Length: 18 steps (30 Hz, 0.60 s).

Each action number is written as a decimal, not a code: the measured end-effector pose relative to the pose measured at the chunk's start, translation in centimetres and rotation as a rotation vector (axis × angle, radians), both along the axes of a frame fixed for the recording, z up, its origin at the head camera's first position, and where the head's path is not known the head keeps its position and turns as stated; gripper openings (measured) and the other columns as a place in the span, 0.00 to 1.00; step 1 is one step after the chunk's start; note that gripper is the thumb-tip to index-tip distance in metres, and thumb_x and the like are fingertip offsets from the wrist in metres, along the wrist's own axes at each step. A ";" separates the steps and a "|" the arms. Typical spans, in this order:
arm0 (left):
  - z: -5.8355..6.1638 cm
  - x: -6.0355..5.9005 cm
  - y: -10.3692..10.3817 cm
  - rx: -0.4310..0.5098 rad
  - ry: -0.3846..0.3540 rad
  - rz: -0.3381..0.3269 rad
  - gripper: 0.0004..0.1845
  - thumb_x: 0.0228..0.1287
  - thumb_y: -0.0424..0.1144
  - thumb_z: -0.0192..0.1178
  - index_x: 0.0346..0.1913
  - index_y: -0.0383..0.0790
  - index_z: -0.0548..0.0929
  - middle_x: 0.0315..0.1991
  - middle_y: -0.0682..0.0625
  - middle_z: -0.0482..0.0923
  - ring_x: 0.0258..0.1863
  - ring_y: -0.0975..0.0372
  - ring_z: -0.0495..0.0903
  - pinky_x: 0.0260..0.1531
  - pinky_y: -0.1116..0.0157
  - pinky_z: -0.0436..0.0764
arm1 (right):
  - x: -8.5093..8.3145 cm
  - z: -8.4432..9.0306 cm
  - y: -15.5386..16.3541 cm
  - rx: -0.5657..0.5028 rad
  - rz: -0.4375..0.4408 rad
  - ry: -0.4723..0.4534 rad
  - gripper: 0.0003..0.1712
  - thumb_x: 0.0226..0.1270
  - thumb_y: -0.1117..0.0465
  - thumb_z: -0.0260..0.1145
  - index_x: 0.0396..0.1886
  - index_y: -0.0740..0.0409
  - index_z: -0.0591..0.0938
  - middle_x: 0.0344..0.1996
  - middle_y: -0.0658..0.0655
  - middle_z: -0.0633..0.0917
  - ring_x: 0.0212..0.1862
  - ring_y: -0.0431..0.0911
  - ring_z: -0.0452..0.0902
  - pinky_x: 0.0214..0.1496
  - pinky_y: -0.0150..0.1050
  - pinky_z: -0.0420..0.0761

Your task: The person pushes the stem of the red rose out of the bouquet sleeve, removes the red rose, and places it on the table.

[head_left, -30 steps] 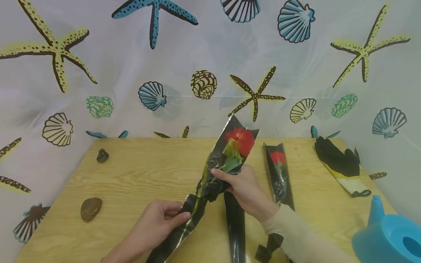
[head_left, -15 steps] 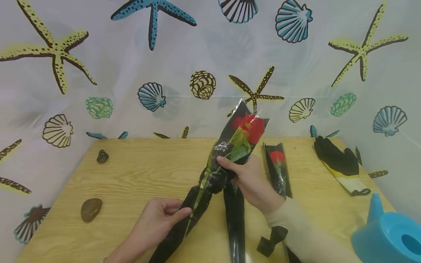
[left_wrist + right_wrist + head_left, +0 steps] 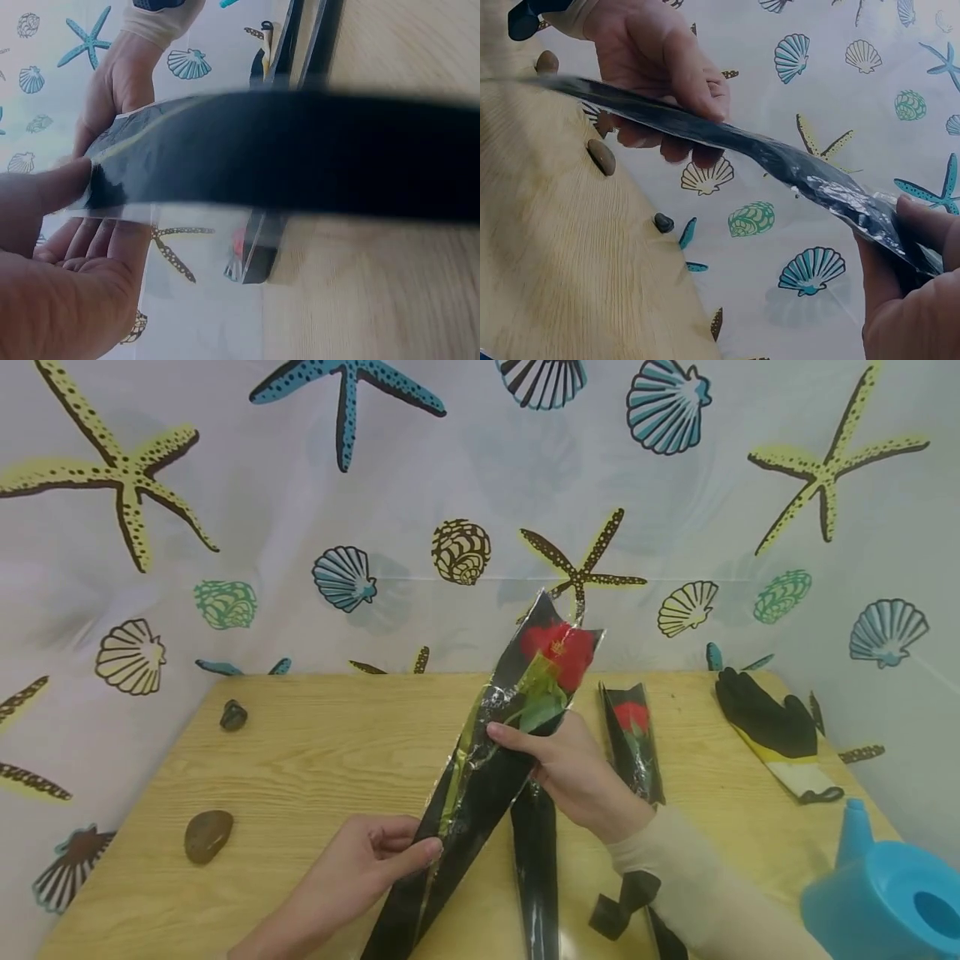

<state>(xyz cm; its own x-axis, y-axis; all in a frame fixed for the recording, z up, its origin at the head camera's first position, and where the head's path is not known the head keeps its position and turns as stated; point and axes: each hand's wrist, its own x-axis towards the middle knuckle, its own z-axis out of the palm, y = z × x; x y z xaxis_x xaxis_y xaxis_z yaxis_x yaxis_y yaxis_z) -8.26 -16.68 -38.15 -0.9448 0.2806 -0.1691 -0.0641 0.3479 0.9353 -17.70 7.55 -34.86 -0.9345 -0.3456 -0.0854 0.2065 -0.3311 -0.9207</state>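
A red artificial-looking rose in a black-backed clear sleeve (image 3: 483,793) is held up at a slant over the table, bloom at the upper right. My left hand (image 3: 367,864) pinches the lower part of the sleeve between thumb and fingers. Higher up, just below the bloom, my right hand (image 3: 577,777) grips it with the thumb on the front. In the left wrist view the black sleeve (image 3: 300,150) runs between both hands. The right wrist view catches the sleeve (image 3: 795,169) edge-on, with shiny wrinkled film near my right hand.
Beneath lies another black sleeve (image 3: 536,877), its top hidden. Right of it lies a sleeved red rose (image 3: 633,743), partly under my right arm, by a black strip (image 3: 611,918). A glove (image 3: 776,739), blue watering can (image 3: 888,893), brown stone (image 3: 208,837) and dark stone (image 3: 233,716) surround.
The sleeve's middle, bunched and crumpled one second ago, is now stretched out straight. My right hand and the bloom have risen slightly; my left hand has barely moved.
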 end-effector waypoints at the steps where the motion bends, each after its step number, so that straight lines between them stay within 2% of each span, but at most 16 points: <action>1: 0.0 0.0 0.1 0.003 0.003 0.000 0.20 0.65 0.50 0.66 0.33 0.32 0.82 0.26 0.53 0.80 0.29 0.63 0.80 0.33 0.63 0.78 | 0.0 0.1 0.0 0.011 0.005 -0.003 0.31 0.62 0.63 0.74 0.62 0.59 0.70 0.52 0.60 0.79 0.53 0.50 0.79 0.53 0.46 0.79; 2: 0.0 0.0 0.2 0.003 0.011 0.006 0.19 0.65 0.49 0.66 0.30 0.34 0.82 0.23 0.54 0.78 0.24 0.66 0.77 0.30 0.65 0.77 | -0.1 0.1 0.1 0.007 0.003 -0.002 0.31 0.63 0.63 0.73 0.62 0.59 0.70 0.51 0.59 0.78 0.52 0.50 0.79 0.53 0.46 0.79; 4: -0.1 0.0 0.3 0.002 0.018 0.010 0.23 0.64 0.48 0.67 0.22 0.35 0.72 0.17 0.56 0.64 0.17 0.66 0.61 0.22 0.68 0.66 | -0.2 0.3 0.4 0.001 -0.023 0.000 0.30 0.64 0.62 0.73 0.62 0.57 0.70 0.51 0.58 0.78 0.52 0.49 0.78 0.53 0.44 0.79; 6: -0.3 0.1 0.2 0.007 0.018 0.008 0.29 0.64 0.46 0.68 0.20 0.36 0.61 0.17 0.53 0.50 0.17 0.62 0.49 0.20 0.66 0.55 | -0.3 0.5 0.6 -0.011 -0.062 0.000 0.30 0.65 0.61 0.72 0.63 0.56 0.70 0.53 0.57 0.78 0.53 0.49 0.78 0.54 0.44 0.79; 8: -0.6 0.2 0.2 0.014 0.031 -0.001 0.29 0.64 0.45 0.68 0.19 0.37 0.58 0.16 0.53 0.48 0.17 0.62 0.47 0.19 0.65 0.53 | -0.3 0.5 0.7 -0.007 -0.090 0.017 0.31 0.65 0.62 0.71 0.65 0.54 0.69 0.57 0.57 0.77 0.57 0.50 0.77 0.56 0.44 0.78; 10: -0.9 0.3 0.2 0.022 0.034 -0.007 0.29 0.64 0.44 0.68 0.19 0.37 0.59 0.15 0.54 0.48 0.16 0.62 0.46 0.18 0.66 0.51 | -0.2 0.4 0.4 0.029 -0.109 0.031 0.32 0.64 0.61 0.73 0.65 0.53 0.70 0.58 0.56 0.78 0.57 0.49 0.76 0.56 0.43 0.77; 13: -1.0 0.4 0.3 0.030 0.023 -0.004 0.26 0.64 0.44 0.68 0.19 0.36 0.65 0.13 0.54 0.55 0.15 0.64 0.50 0.17 0.67 0.53 | 0.1 -0.2 -0.1 0.113 -0.143 0.081 0.31 0.61 0.59 0.75 0.61 0.55 0.74 0.54 0.57 0.80 0.51 0.46 0.77 0.53 0.40 0.78; 16: -1.0 0.5 0.4 0.028 0.017 0.005 0.19 0.64 0.45 0.68 0.22 0.35 0.77 0.15 0.54 0.71 0.16 0.66 0.62 0.18 0.69 0.61 | 0.6 -0.7 -0.7 0.189 -0.163 0.136 0.29 0.58 0.57 0.77 0.58 0.57 0.76 0.51 0.57 0.81 0.48 0.46 0.77 0.51 0.39 0.78; 18: -1.0 0.5 0.5 0.017 0.033 0.002 0.16 0.64 0.46 0.68 0.26 0.36 0.82 0.18 0.53 0.79 0.18 0.66 0.67 0.19 0.70 0.64 | 0.8 -0.9 -1.1 0.218 -0.169 0.164 0.29 0.57 0.57 0.78 0.56 0.58 0.78 0.49 0.57 0.82 0.49 0.47 0.79 0.53 0.40 0.78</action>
